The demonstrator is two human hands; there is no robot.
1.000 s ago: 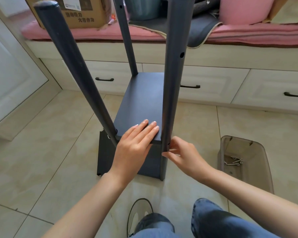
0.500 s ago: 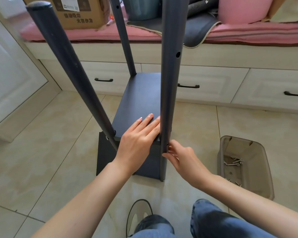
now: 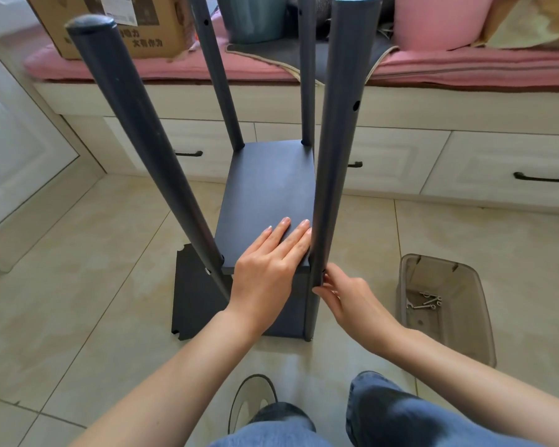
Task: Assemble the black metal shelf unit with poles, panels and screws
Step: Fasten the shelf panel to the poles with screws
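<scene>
Since the earlier frame the left hand had slid toward the right corner of the flat black metal shelf panel, and the view had shifted so the tops of the poles came into sight. That hand lay flat, fingers straight, pressing on the panel's near edge, fingertips touching the near-right black round metal pole. The right hand pinched at the lower part of that pole with curled fingers; what it held was too small to tell. The near-left black pole leaned outward, and two more poles rose from the far corners. The unit stood on the beige tiled floor. To the right, a translucent brown plastic bin held silver screws. Beyond stood white drawers.
</scene>
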